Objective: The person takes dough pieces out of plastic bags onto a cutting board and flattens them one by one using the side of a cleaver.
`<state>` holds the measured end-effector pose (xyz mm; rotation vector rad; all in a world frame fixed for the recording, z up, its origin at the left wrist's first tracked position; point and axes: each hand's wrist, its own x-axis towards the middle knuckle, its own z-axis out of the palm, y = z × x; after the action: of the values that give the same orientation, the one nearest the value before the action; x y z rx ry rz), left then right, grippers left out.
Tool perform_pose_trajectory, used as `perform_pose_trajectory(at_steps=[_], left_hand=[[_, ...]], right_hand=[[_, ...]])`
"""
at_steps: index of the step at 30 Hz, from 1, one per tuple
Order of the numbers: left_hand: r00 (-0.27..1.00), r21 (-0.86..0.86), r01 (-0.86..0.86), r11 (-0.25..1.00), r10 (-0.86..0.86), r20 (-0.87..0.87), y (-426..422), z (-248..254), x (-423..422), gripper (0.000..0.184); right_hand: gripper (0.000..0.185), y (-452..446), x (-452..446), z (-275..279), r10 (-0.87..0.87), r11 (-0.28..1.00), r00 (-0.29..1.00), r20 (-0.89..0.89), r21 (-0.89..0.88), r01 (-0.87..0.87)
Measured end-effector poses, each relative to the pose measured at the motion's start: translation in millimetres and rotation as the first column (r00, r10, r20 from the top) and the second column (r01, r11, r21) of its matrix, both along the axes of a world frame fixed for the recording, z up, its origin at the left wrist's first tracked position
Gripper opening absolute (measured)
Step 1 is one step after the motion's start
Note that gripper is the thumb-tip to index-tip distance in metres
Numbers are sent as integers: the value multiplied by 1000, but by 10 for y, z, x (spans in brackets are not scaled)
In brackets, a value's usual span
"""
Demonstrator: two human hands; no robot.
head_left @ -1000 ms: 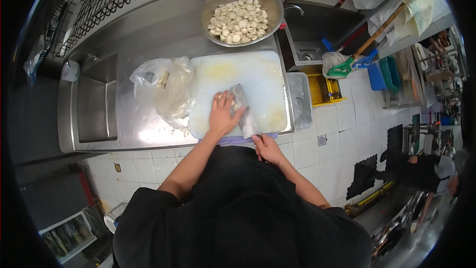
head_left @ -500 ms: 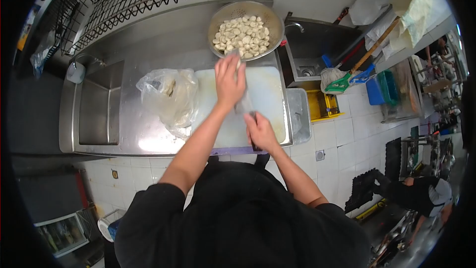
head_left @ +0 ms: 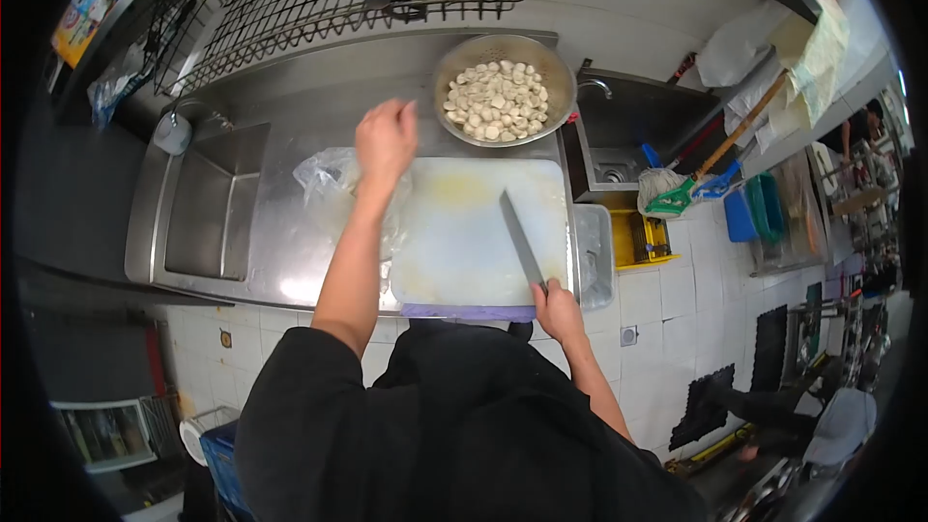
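Gripped in the right hand [head_left: 559,311], the knife [head_left: 523,240] slanted over the board [head_left: 449,242] at centre; sliced pieces [head_left: 498,101] already lay in the bowl [head_left: 558,70], upper centre. Whether the bag [head_left: 327,172] or curled left hand [head_left: 387,138] held more was unclear.

No lettering, brand, number or sign can be read with any certainty here. At ten o'clock, out towards the rim of the view, a bright package [head_left: 87,19] by the edge of a shelf [head_left: 131,6] shows a printed face in yellow-orange, blue and white, whose pale marks may be lettering, but they are too small, slanted and soft to make out as words or figures
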<state>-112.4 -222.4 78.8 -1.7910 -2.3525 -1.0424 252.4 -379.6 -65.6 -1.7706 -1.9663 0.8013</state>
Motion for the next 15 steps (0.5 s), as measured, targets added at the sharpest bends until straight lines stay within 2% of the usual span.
perform_pose_trajectory(at_steps=[1, 2, 3, 5, 6, 7, 8, 9, 11, 12, 13, 14, 15], left_hand=[[991, -250, -131, 960, 122, -48, -207, -31, -206, 29], [986, -435, -139, 890, 82, -146, -387, -313, -500, 26], [973, -602, -166, 781, 29, -229, -548, -604, -756, 25], [993, -841, 58, 538, -115, -5, -834, -671, -990, 24], [995, -841, 48, 539, -99, -7, -948, -735, -1017, 24], [978, -765, 203, 612, -160, 132, -1045, -813, -1013, 23], [938, -658, 347, 668, -232, 258, -1109, -881, -1023, 23], [941, -660, 338, 671, -218, 260, -1142, -906, -994, 23], [955, -550, 128, 825, 47, 293, -1146, -933, -891, 32], [954, -550, 116, 827, 62, 295, -1129, -947, -877, 32], [994, -393, -81, 916, 101, 30, -1106, -964, -874, 42], [956, -174, -226, 958, 184, -227, -1074, -981, -901, 55], [955, -172, -232, 957, 191, -227, -989, -1202, -1041, 55]], right_hand=[[38, -29, 11, -35, 27, 999, 999, 43, -47, -25], [40, -38, 13, -83, 54, 995, 995, 85, -90, -47], [39, -64, 7, -156, 27, 998, 1000, 13, -58, -26], [39, -8, -74, -36, 34, 998, 999, 4, -51, -33], [39, 43, -116, 51, 16, 999, 1000, 0, -38, -16], [40, 142, -129, 102, 73, 993, 991, 114, -96, -62], [40, 265, -107, 57, 87, 992, 989, 116, -96, -76], [41, 384, -74, -38, 137, 984, 979, 150, -136, -117], [46, 536, -161, 59, 179, 970, 961, 209, -200, -137], [46, 606, -205, 94, 194, 968, 958, 211, -200, -152], [46, 639, -224, 116, 209, 965, 951, 228, -205, -163], [46, 645, -236, 124, 220, 963, 944, 244, -207, -170], [46, 650, -254, 128, 225, 963, 943, 245, -205, -177]])
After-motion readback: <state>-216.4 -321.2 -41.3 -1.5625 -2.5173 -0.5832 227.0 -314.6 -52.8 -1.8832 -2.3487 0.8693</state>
